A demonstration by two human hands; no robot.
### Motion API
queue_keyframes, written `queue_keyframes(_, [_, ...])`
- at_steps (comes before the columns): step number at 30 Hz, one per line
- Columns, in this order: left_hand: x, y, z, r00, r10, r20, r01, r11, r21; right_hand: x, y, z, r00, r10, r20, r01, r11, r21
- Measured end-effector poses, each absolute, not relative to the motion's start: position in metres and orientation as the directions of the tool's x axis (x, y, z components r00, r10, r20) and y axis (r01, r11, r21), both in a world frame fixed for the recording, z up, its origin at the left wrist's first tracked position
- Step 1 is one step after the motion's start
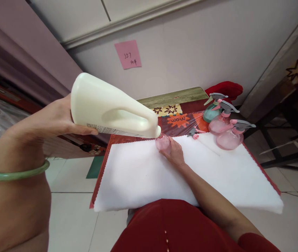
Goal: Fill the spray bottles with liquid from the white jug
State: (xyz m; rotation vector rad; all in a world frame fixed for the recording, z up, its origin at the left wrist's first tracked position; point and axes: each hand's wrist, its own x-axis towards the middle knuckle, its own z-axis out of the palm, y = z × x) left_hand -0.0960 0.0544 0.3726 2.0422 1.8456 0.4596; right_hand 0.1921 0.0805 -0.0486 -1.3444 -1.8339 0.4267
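My left hand grips the base end of a large cream jug, which is tipped so its mouth points right and slightly down. That mouth meets the neck of a small pink spray bottle whose top is off. Around the pink bottle, on its right side, my right hand is closed. The bottle stands on a white padded mat. Whether liquid is flowing cannot be made out. A loose grey and pink spray head with a thin tube lies on the mat to the right.
At the table's right stand two pink spray bottles and a green spray bottle, with their heads on. A red object sits behind them. A pink paper note is on the wall ahead. A dark metal frame stands to the right.
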Motion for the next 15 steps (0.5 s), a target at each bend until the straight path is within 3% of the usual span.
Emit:
queue_keyframes(11, [-0.084,0.061,0.382,0.141,0.99,-0.017,0.857,-0.113,0.503,0.193,0.081,-0.048,-0.114,0.906,0.407,0.625,0.384,-0.68])
queue_keyframes(15, [-0.076,0.061,0.385,-0.059,0.997,-0.055,0.78,0.08,0.621,0.192,0.081,-0.048,-0.116,0.909,0.401,0.625,0.38,-0.682])
